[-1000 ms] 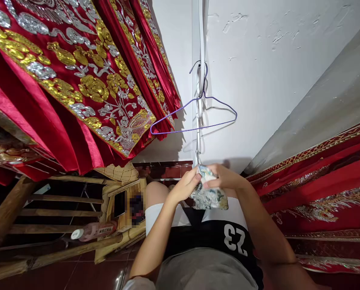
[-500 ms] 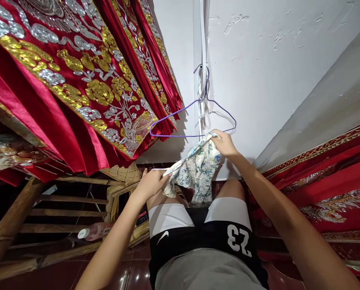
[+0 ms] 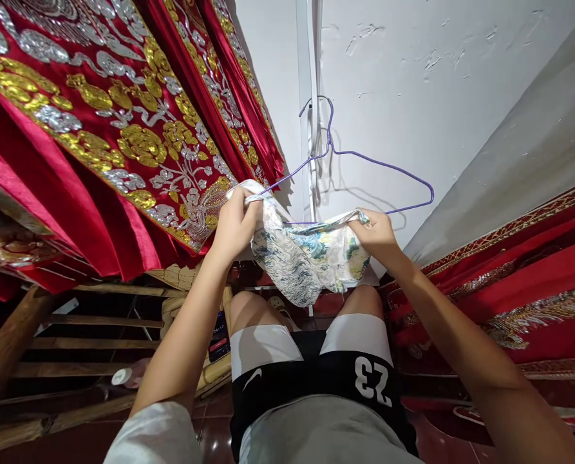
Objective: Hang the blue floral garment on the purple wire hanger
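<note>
Holding a thin printed garment (image 3: pixel 311 261), white with blue, green and yellow, between both hands by its upper edge, with the rest of the cloth drooping below and between them, above the bare knees. Clamped on one end of that edge with the left hand (image 3: pixel 237 225), and on the other with the right hand (image 3: pixel 377 237), well apart from each other. Just beside the left hand, running into the bunched fabric with its end hidden there, one side of a purple wire hanger (image 3: pixel 329 145); too covered to tell exactly how wire and cloth meet. Bare on its other side, with the far corner jutting out past the right hand. Above and between the hands, hooked at a white strap (image 3: pixel 311 58) running down a pale wall (image 3: pixel 378 129). Above and left of the left hand, a red hanging (image 3: pixel 147 145) thick with gold and silver sequins; beyond the right hand, lower down, more red fabric (image 3: pixel 533 296) with beaded trim. Below the left hand, past the forearm, a bamboo frame (image 3: pixel 89 369), a white-capped bottle (image 3: pixel 123 376) partly hidden by that arm, and a phone (image 3: pixel 219 340) with its screen lit. Below both hands, black shorts (image 3: pixel 311 380) numbered 23, with white lower panels.
</note>
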A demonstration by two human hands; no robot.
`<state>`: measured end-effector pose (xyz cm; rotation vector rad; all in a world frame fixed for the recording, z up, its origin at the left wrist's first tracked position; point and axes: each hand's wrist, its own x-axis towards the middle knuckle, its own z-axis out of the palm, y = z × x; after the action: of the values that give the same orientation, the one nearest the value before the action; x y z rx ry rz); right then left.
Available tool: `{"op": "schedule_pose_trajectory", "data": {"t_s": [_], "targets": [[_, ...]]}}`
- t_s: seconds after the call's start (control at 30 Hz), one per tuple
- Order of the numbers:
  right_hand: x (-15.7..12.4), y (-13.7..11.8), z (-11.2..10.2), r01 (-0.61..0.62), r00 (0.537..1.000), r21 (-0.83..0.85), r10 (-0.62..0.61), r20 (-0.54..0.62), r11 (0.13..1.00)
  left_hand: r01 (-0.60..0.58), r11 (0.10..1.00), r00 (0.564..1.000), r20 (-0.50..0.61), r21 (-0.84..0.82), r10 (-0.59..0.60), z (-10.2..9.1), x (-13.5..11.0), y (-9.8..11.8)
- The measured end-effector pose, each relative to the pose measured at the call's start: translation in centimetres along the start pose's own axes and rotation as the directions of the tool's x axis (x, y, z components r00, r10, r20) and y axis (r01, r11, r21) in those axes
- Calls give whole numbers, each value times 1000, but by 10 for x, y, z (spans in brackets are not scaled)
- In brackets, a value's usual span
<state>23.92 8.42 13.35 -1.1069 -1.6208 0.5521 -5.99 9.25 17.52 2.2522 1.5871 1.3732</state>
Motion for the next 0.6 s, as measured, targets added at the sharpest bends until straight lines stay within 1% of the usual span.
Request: {"op": "schedule_pose_trajectory", "data": {"t_s": [0.07, 0.13, 0.2, 0.23, 0.27, 0.3, 0.33, 0.37, 0.4, 0.43, 0.47, 0.53, 0.6], "targets": [[-2, 1, 8, -21, 1000, -8, 21, 8, 1000, -98, 995, 993, 68, -19, 99, 8, 15, 1], [-5, 3, 14, -50, 998, -20, 51, 28, 999, -185, 982, 976, 115, -20, 186, 16, 28, 2], [-9, 4, 13, -60, 997, -42, 62, 43, 997, -232, 973, 967, 107, -4, 231, 21, 36, 1], [-11, 3, 10, -48, 999, -53, 49, 20, 997, -243, 970, 966, 92, 4, 242, 23, 40, 0], [-13, 2, 4, -26, 999, -60, 24, -36, 998, -253, 967, 965, 79, 12, 251, 24, 42, -2], [-14, 1, -5, 0, 992, -66, -8, -128, 998, -263, 964, 963, 72, 22, 261, 25, 44, -5], [-14, -1, -15, 19, 969, -74, -37, -245, 997, -275, 961, 960, 75, 35, 271, 26, 45, -8], [-13, -3, -27, 19, 933, -86, -49, -356, 996, -285, 957, 956, 84, 49, 280, 26, 47, -10], [-11, -5, -39, -8, 902, -101, -36, -431, 995, -295, 954, 952, 99, 62, 288, 25, 48, -12], [-7, -7, -52, -63, 888, -118, 1, -461, 991, -304, 950, 949, 115, 71, 295, 25, 50, -14], [-3, -10, -64, -134, 892, -134, 61, -449, 982, -309, 948, 946, 127, 74, 299, 24, 51, -15], [7, -16, -84, -273, 908, -129, 210, -364, 953, -307, 950, 947, 119, 61, 298, 21, 55, -16], [15, -21, -96, -335, 915, -45, 314, -253, 941, -283, 958, 957, 72, 38, 280, 19, 58, -17]]}}
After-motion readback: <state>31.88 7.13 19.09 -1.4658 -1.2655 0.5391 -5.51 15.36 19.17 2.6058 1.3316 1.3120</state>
